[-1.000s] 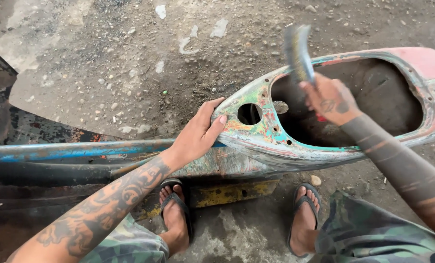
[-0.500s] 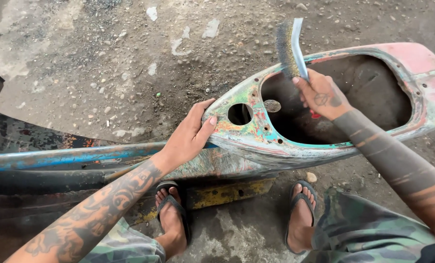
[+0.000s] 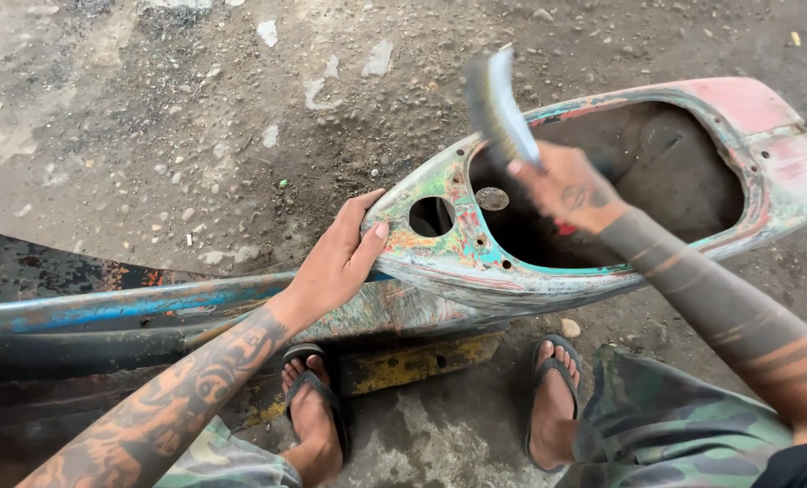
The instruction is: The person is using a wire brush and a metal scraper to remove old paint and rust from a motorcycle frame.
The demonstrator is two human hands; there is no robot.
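Your left hand (image 3: 335, 262) lies open on the pointed end of the painted metal shell (image 3: 476, 258), centre frame. It looks stiff and heavy; hold its rim. Your right hand (image 3: 571, 190) grips a wire brush (image 3: 498, 108) above it.

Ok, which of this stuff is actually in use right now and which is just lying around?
In use:
- wire brush, held by right hand
- painted metal shell, steadied at its tip by left hand

Lying about:
- pebbles and paint flakes on the ground
- yellow block under the shell
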